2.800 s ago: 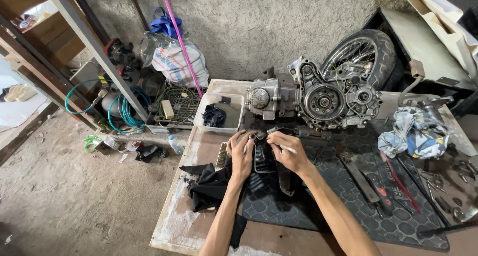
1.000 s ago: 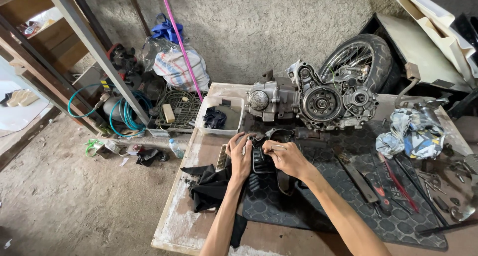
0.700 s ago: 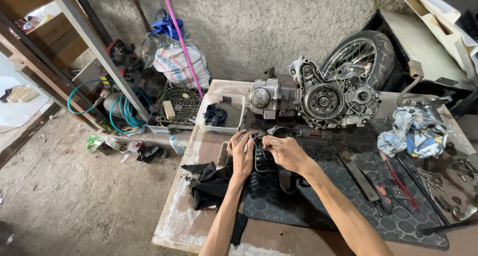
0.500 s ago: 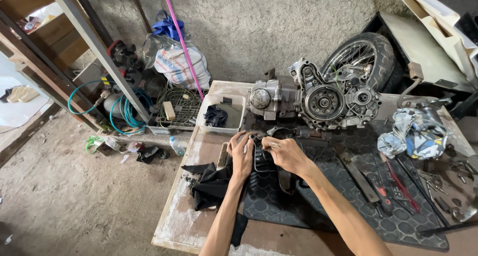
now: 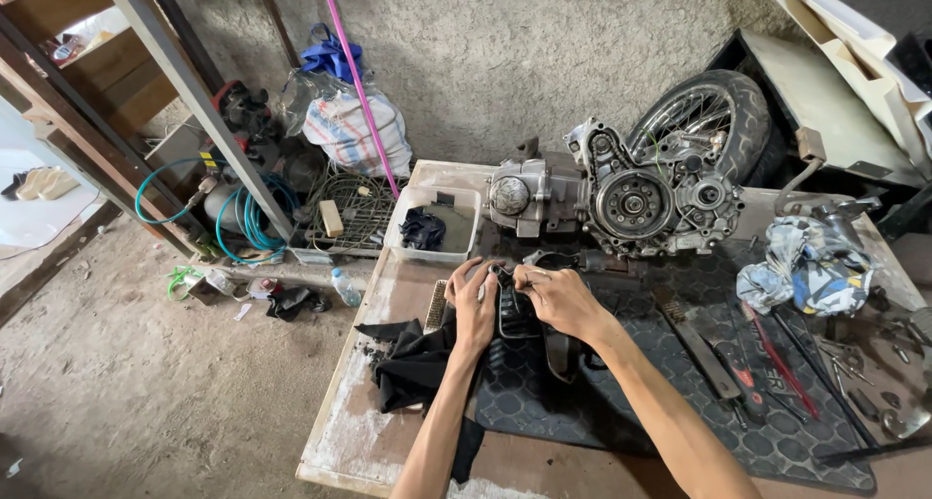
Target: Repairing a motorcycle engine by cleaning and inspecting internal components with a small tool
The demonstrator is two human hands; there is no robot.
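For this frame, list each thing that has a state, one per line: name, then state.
Left hand: gripping the dark part.
Right hand: pinching the dark part's top.
Dark part: held between both hands, over the mat.
Engine: on the bench, side cover off.
Plastic tub: open, black rag inside.
Black cloth: crumpled on the bench.

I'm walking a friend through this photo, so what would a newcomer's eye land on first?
Probably the grey metal motorcycle engine at the workbench's far edge, with the spoked black-tyred wheel behind it. Next, the left hand and right hand gripping a small dark ribbed part over the black honeycomb mat.
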